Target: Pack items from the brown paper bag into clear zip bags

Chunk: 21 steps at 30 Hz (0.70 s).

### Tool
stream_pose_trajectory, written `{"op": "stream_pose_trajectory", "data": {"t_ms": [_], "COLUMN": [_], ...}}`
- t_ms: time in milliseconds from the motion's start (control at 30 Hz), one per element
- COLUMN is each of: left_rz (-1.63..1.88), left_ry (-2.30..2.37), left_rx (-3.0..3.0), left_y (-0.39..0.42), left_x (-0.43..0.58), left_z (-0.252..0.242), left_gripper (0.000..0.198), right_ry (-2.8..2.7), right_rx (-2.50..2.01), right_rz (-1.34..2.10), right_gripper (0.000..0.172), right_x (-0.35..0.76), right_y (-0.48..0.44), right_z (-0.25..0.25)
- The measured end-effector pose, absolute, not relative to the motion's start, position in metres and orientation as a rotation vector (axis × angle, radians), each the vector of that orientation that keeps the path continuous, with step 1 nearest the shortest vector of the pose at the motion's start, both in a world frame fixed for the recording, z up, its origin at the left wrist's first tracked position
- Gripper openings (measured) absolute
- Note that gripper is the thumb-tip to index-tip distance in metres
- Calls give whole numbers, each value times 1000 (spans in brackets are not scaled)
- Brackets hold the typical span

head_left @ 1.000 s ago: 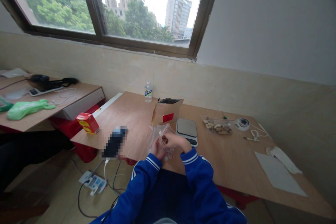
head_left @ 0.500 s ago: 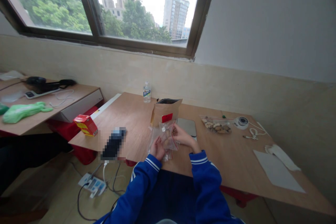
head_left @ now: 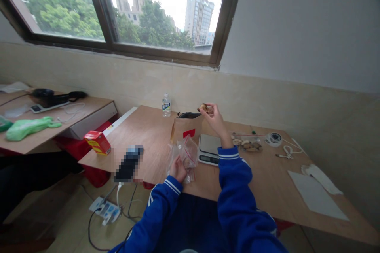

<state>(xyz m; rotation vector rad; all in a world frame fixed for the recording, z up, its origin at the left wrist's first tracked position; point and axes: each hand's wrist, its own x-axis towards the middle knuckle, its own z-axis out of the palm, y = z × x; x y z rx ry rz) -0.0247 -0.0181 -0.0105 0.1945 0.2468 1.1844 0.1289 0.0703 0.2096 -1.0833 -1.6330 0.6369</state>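
Note:
My right hand (head_left: pixel 215 119) is raised beside the open top of a brown paper bag (head_left: pixel 179 127), its fingers closed on a dried mushroom (head_left: pixel 202 108). Low at the table's front, my left hand (head_left: pixel 178 170) grips a clear zip bag (head_left: pixel 190 151) with a red seal line. Something brownish shows inside that plastic; its shape is hard to make out. A red label marks the front of the paper bag. Under my right forearm lies a kitchen scale (head_left: pixel 208 144), partly covered by the sleeve.
Another clear bag of dried mushrooms (head_left: pixel 251 144) lies right of the scale, near a white dome camera (head_left: pixel 273 139) with its cable. A water bottle (head_left: pixel 166 106) stands at the back. Leftward are a phone (head_left: pixel 128 165) and a red box (head_left: pixel 97 142). White paper (head_left: pixel 316 195) lies far right.
My right hand has come up out of the zip bag with a mushroom and moved to beside the paper bag's mouth, uncovering more of the scale. My left hand has stayed on the zip bag.

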Motion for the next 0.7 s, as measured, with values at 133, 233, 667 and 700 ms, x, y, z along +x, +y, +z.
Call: {"op": "stream_pose_trajectory", "data": {"t_ms": [133, 233, 667, 700], "left_rz": [1189, 1193, 1186, 1186], "left_ry": [247, 280, 272, 265], "left_rx": [200, 196, 174, 172], "left_y": [-18, -19, -21, -21], "left_x": [-26, -26, -25, -25], "left_z": [-14, -14, -7, -6], "left_gripper": [35, 33, 33, 34], "right_ry": [-1797, -1932, -1816, -1825], "right_rx": [-1107, -1095, -1028, -1022], "right_rz": [402, 315, 372, 494], "right_gripper": [44, 38, 26, 26], "right_x": [100, 92, 103, 106], "right_y": [89, 93, 49, 40], "right_z": [202, 183, 194, 194]}}
